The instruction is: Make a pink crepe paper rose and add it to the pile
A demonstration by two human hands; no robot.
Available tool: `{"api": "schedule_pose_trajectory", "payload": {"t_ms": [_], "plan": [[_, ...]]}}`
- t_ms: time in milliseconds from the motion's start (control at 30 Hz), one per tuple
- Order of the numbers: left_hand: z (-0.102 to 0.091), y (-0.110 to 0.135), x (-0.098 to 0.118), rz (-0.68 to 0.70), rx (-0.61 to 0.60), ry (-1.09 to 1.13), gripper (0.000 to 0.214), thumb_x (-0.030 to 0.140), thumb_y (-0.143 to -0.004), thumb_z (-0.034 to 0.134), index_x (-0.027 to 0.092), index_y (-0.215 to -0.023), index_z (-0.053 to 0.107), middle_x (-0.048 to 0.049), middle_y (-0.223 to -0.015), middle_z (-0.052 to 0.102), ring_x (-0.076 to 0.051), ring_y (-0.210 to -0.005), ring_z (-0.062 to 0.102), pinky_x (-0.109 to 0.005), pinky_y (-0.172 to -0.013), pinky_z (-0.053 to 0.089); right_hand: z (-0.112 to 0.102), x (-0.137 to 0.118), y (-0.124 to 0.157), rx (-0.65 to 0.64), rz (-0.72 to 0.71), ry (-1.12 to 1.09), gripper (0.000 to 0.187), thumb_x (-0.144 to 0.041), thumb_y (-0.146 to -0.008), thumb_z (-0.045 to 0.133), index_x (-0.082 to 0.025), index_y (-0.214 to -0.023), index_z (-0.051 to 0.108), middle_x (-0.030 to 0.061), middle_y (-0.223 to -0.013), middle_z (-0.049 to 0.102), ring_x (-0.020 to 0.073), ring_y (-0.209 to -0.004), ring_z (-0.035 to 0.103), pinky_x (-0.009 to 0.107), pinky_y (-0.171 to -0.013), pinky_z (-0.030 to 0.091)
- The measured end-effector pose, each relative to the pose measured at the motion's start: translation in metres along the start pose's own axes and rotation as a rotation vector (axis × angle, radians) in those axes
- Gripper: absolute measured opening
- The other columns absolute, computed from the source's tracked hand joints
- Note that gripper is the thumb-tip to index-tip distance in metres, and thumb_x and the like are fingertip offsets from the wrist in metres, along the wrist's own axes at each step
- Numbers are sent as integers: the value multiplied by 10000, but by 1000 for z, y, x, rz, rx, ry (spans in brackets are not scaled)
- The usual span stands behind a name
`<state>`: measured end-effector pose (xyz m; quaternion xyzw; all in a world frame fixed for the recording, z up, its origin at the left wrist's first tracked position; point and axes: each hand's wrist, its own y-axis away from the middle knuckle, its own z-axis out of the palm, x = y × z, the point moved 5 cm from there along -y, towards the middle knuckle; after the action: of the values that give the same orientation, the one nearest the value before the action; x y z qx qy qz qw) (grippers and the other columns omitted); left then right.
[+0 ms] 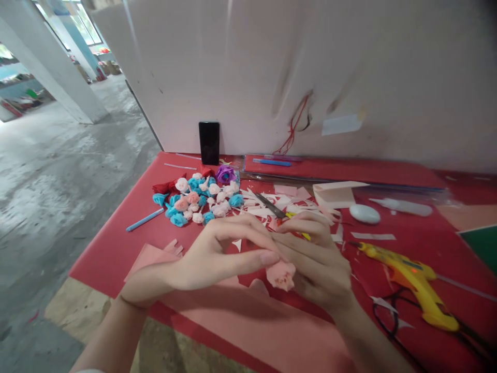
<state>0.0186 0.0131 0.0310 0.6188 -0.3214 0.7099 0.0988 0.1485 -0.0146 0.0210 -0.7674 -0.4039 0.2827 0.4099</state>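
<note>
A small pink paper flower is held between my two hands, above the front of the red table. The thumb and fingers of my left hand close on its near left side. My right hand wraps its fingers round the flower's other side, partly hiding it. Just beyond my hands lie scissors, their yellow handles mostly covered by my right hand. A large pink paper sheet spreads beneath my forearms, and a smaller pink paper piece lies by my left wrist.
Blue, white and pink paper flowers cluster at the back left with a purple one. A phone leans on the white wall. Rightward are a yellow glue gun, a white egg-shaped object and paper scraps.
</note>
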Motion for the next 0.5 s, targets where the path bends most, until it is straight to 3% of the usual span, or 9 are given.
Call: {"api": "schedule_pose_trajectory", "payload": {"t_ms": [133,500], "plan": [[-1,-1,-2,-12,14,43,108,95,-798,655,166,-748,720,0,-714,642,-85,-724,578,-206,-738,477,-1,-1,-1,24,13,-29,167,-72,-896,454,-170,-892,589,31,-728,711,176,-756,593,375,-714,508],[1,1,-9,-93,-22,165,136,183,-871,595,182,-786,701,6,-698,638,-87,-710,577,-197,-704,474,-3,-8,-6,6,75,-53,225,23,-812,458,-173,-842,565,21,-704,680,172,-734,572,368,-715,479]]}}
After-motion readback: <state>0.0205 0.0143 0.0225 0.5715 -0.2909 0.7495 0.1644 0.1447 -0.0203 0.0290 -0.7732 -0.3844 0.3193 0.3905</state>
